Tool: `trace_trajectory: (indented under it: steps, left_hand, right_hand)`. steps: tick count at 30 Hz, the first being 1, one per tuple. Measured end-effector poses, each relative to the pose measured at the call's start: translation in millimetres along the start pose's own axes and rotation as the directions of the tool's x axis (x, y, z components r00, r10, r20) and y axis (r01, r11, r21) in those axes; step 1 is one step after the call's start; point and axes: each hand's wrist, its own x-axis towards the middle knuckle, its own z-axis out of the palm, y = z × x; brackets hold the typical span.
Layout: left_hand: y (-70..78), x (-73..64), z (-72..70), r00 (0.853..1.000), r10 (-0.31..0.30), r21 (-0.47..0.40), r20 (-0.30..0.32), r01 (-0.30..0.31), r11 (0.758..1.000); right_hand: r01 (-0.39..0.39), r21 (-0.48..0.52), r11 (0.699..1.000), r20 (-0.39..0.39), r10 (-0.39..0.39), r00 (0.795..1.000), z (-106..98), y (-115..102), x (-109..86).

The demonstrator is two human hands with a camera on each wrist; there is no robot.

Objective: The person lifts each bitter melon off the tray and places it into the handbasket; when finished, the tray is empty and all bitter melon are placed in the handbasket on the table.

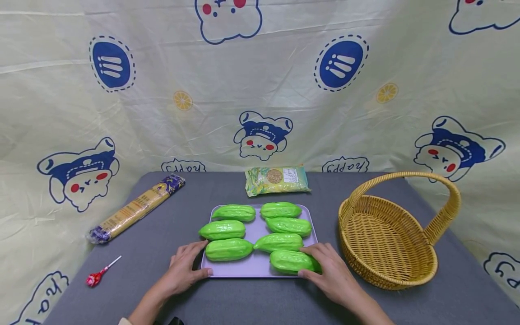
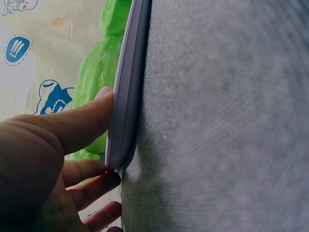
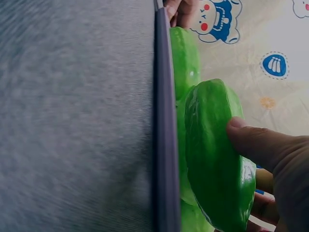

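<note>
A light purple tray (image 1: pixel 260 269) carries several glossy green bitter melons (image 1: pixel 229 249) in two columns. My right hand (image 1: pixel 331 271) grips the front-right bitter melon (image 1: pixel 290 262), thumb on the near side and fingers on the far side. In the right wrist view this bitter melon (image 3: pixel 212 150) looks slightly raised over the tray rim (image 3: pixel 166 121). At the tray's front-left corner, my left hand (image 1: pixel 184 267) holds the edge. The left wrist view shows the thumb (image 2: pixel 91 113) against the rim and fingers round the corner; the fingers' undersides are partly hidden.
A wicker basket (image 1: pixel 390 283) with a tall handle stands right of the tray. Behind the tray lies a green-yellow packet (image 1: pixel 277 180). A long noodle packet (image 1: pixel 138 208) and a red lollipop (image 1: pixel 95 277) lie on the left. A printed curtain (image 1: pixel 260 99) hangs behind the grey table.
</note>
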Motion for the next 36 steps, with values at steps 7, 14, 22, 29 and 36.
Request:
trace_trajectory:
  steps: [7,14,22,29,36]
  left_hand:
    - [0.0,-0.3,0.2,1.000,-0.001,-0.003,-0.001,0.001,1.000]
    - [0.3,-0.8,-0.2,1.000,-0.008,-0.008,0.006,0.008,1.000]
    - [0.1,-0.5,0.1,1.000,-0.009,-0.008,0.008,0.009,1.000]
    - [-0.8,-0.7,0.6,1.000,0.004,-0.006,-0.002,-0.004,1.000]
    - [1.1,-1.4,-0.6,1.000,0.003,-0.015,0.004,-0.003,1.000]
  right_hand:
    - [0.037,0.015,0.999,-0.037,-0.036,0.999,-16.1,0.8,3.0]
    - [0.026,0.025,0.999,-0.067,-0.024,0.997,-36.5,3.5,4.9]
    - [0.031,0.025,0.999,-0.132,-0.027,0.991,-57.0,14.8,3.5]
    - [0.015,0.045,0.999,-0.178,-0.007,0.984,-77.9,28.0,0.3]
    - [-0.088,0.004,0.996,-0.145,0.088,0.986,-95.8,43.0,-8.3]
